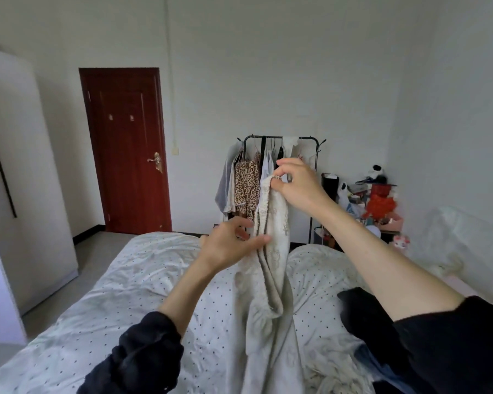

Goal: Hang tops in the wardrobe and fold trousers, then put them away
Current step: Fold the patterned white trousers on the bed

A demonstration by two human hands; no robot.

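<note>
A cream patterned garment (272, 251) hangs in the air above the bed, its lower part trailing onto the sheet. My right hand (296, 184) pinches its top edge and holds it up. Lower and to the left, my left hand (231, 245) touches the cloth's side with the thumb stretched out across it and the fingers loosely spread. A black garment (359, 311) lies on the bed at the right, partly under my right sleeve. A white wardrobe (26, 180) stands at the left.
The bed (131, 280) with a white dotted sheet fills the foreground. Behind it stands a black clothes rack (313, 139) with several hanging tops. A cluttered pile of items (373, 206) sits right of the rack. A red door (125, 152) is shut.
</note>
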